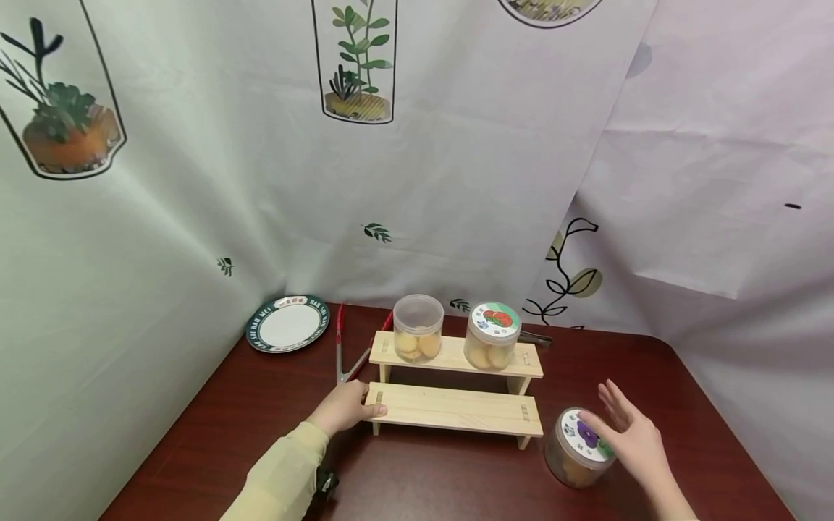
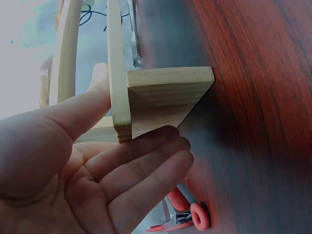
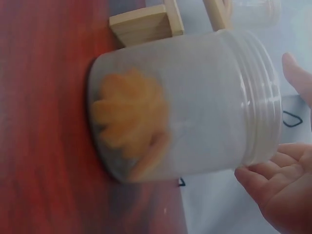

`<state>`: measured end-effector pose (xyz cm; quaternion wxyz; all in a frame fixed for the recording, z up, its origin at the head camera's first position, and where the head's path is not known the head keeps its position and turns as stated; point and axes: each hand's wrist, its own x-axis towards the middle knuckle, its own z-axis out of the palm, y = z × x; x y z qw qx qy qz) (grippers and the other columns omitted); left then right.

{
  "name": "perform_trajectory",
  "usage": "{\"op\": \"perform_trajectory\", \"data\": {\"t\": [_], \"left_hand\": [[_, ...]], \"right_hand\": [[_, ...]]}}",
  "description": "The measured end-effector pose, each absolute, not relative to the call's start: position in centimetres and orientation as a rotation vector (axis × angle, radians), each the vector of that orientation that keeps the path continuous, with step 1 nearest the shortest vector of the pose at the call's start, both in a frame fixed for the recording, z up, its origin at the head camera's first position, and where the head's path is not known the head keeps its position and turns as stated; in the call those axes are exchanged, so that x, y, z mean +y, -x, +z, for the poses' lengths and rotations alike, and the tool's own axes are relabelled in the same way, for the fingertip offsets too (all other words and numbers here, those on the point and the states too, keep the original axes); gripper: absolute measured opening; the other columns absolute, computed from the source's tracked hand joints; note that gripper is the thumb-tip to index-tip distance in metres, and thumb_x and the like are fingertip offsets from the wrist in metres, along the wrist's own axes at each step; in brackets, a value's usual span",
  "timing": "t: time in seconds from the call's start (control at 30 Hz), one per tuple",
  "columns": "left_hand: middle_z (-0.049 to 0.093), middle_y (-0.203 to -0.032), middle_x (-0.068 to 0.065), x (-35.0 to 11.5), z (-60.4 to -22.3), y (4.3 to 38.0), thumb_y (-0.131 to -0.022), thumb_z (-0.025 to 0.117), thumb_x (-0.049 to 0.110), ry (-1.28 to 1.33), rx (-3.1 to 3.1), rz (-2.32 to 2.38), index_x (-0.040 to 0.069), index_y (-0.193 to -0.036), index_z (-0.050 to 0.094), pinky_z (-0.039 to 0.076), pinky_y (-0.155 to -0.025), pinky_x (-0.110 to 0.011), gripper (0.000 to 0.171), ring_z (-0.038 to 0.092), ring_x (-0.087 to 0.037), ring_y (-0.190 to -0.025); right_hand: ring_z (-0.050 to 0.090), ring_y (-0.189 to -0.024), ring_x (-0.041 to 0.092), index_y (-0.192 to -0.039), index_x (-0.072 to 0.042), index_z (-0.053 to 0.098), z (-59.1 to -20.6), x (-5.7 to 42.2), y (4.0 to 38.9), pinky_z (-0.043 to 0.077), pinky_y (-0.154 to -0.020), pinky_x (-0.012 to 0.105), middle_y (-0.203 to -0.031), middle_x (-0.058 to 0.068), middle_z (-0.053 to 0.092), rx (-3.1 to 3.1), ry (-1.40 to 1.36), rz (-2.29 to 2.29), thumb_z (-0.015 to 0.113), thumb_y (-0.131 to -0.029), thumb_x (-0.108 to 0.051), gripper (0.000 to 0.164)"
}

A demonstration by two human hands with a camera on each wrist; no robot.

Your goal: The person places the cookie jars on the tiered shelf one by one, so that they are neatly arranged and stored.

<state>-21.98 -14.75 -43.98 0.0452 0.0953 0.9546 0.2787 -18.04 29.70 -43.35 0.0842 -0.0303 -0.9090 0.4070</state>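
Observation:
My left hand [image 1: 350, 407] holds the left end of a two-step wooden stand [image 1: 456, 409] by its lower step. In the left wrist view the thumb lies over the plank [image 2: 118, 73] and the fingers extend beneath it. At the right, my right hand [image 1: 630, 438] is spread beside a clear jar [image 1: 573, 463] whose lid bears a purple picture. Orange-yellow cookies [image 3: 129, 112] lie at that jar's bottom, and the right wrist view shows fingertips right at its rim. On the upper step stand a lidless-looking jar [image 1: 418, 329] and one with a tomato-pictured lid [image 1: 494, 336], both with cookies.
A plate [image 1: 287, 325] with a dark green rim leans at the back left. Beside it lies a V-shaped metal tool [image 1: 339, 354] with red ends, partly behind the stand. Another metal piece [image 1: 536, 338] shows behind the upper step. Patterned cloth [image 1: 456, 181] hangs behind the dark red table [image 1: 423, 477].

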Motion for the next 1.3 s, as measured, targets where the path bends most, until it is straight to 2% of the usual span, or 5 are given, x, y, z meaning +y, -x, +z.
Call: {"op": "perform_trajectory", "data": {"t": [0.2, 0.33, 0.67, 0.87, 1.3], "left_hand": [[0.056, -0.066, -0.001, -14.7, -43.9, 21.9, -0.079, 0.076, 0.03, -0.289, 2.908, 0.85, 0.008, -0.08, 0.065, 0.042, -0.063, -0.033, 0.025, 0.046, -0.016, -0.063], [0.057, -0.067, -0.001, -14.7, -43.9, 21.9, -0.079, 0.076, 0.03, -0.288, 2.902, 0.851, 0.007, -0.081, 0.065, 0.042, -0.063, -0.033, 0.025, 0.046, -0.016, -0.063], [0.057, -0.068, -0.001, -14.7, -43.9, 21.8, -0.079, 0.076, 0.031, -0.278, 2.898, 0.862, 0.008, -0.081, 0.065, 0.042, -0.064, -0.033, 0.026, 0.047, -0.016, -0.063], [0.058, -0.069, -0.002, -14.7, -43.9, 21.9, -0.08, 0.076, 0.031, -0.267, 2.89, 0.859, 0.007, -0.083, 0.066, 0.041, -0.063, -0.032, 0.026, 0.046, -0.016, -0.063], [0.056, -0.067, 0.0, -14.7, -44.1, 22.0, -0.081, 0.075, 0.03, -0.268, 2.885, 0.861, 0.007, -0.083, 0.066, 0.04, -0.061, -0.03, 0.025, 0.046, -0.015, -0.062]], "right_hand": [[0.041, -0.132, 0.02, -0.151, -0.009, 0.019, -44.2, 30.5, 16.9, 0.038, -0.099, 0.049, -0.144, 0.019, 0.04, -2.771, 0.136, 1.102, 0.072, -0.081, -0.045, 0.094], [0.038, -0.127, 0.044, -0.151, -0.009, 0.019, -44.7, 30.9, 16.2, 0.039, -0.094, 0.05, -0.145, 0.019, 0.04, -2.815, 0.137, 1.037, 0.072, -0.081, -0.046, 0.095], [0.038, -0.124, 0.013, -0.15, -0.005, 0.019, -45.9, 31.0, 15.2, 0.037, -0.074, 0.001, -0.147, 0.021, 0.034, -2.84, 0.166, 1.191, 0.073, -0.081, -0.043, 0.096], [0.04, -0.124, 0.022, -0.15, -0.007, 0.021, -46.2, 30.9, 14.9, 0.036, -0.074, 0.001, -0.147, 0.021, 0.034, -2.837, 0.163, 1.196, 0.074, -0.081, -0.041, 0.094], [0.038, -0.105, -0.016, -0.146, -0.005, 0.034, -46.8, 30.5, 14.9, 0.041, -0.074, 0.003, -0.146, 0.025, 0.035, -2.747, 0.126, 1.28, 0.077, -0.079, -0.033, 0.084]]}}
